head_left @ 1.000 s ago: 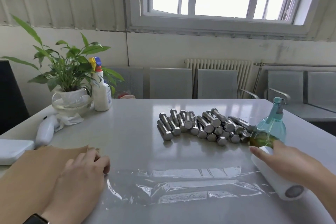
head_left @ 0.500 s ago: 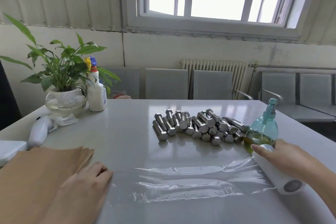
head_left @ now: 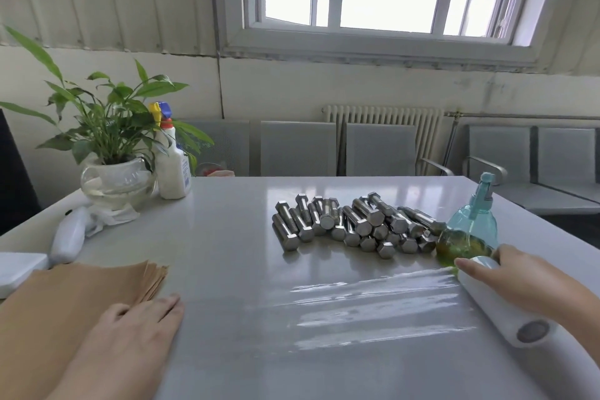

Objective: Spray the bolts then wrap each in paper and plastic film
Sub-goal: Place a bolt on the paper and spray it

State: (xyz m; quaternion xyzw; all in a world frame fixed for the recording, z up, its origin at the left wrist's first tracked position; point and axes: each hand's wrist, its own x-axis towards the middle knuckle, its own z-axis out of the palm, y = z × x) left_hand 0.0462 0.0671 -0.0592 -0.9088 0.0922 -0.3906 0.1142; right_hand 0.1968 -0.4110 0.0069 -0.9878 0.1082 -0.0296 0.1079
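Observation:
A pile of several steel hex bolts (head_left: 357, 227) lies on the grey table (head_left: 227, 237), right of centre. A teal spray bottle (head_left: 470, 227) with yellow-green liquid stands just right of the pile. My right hand (head_left: 526, 282) grips the white plastic film roll (head_left: 496, 312) at the table's right, index finger stretched along it. A sheet of clear film (head_left: 373, 305) runs flat from the roll toward the left. My left hand (head_left: 130, 344) lies flat on the table with straight fingers, beside a stack of brown paper sheets (head_left: 81, 289). Whether it touches the film's end is unclear.
A potted plant in a glass bowl (head_left: 113, 178) and a white trigger bottle (head_left: 172, 169) stand at the back left. A white handheld device (head_left: 68, 237) and a white box (head_left: 16, 269) lie at the left edge. Grey chairs (head_left: 298, 148) line the far side.
My left hand slid right, off the paper stack onto the table. The film, wrinkled before, now lies stretched and smooth between my hands. My right hand still holds the roll.

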